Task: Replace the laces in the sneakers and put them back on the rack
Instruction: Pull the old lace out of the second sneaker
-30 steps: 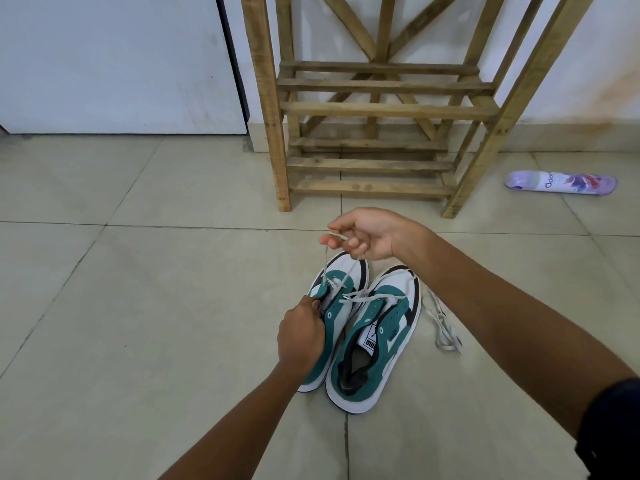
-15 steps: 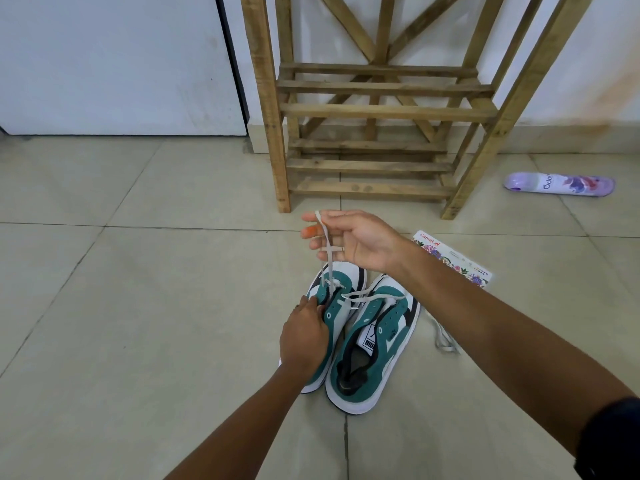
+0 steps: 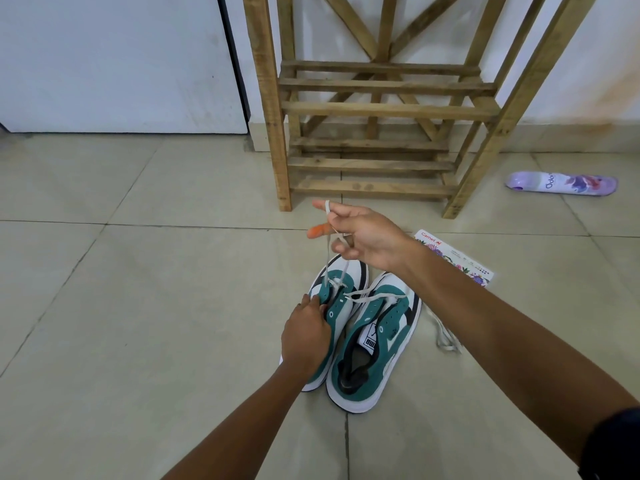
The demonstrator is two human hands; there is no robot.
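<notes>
So the two green-and-white sneakers are sitting side by side on the tiled floor [image 3: 138, 306] in the lower middle of the frame, toes pointing up toward the wooden rack [image 3: 381, 109], which is standing against the wall in the upper middle with its slats bare. The left hand [image 3: 306, 336] is coming in from the bottom and is clamping down on the left sneaker [image 3: 337, 306], fingers curled over its near-side edge around the eyelets. The right hand [image 3: 360, 237] is hovering above the toe of that same shoe, just in front of the rack's bottom slat, fingers half-curled and pinching the white lace [image 3: 327, 252], which is running taut from the fingers down into the top eyelets. One fingertip is looking orange, can't tell why. The right sneaker [image 3: 375, 344] is lying right beside the left one, touching it, with a loose bit of lace draped across its front. Another lace [image 3: 445, 336] is lying in a heap on the floor just right of the shoes. A flat printed packet [image 3: 460, 261] is peeking out behind the right forearm, and a purple spray can [image 3: 561, 183] is lying on its side at the right edge.
</notes>
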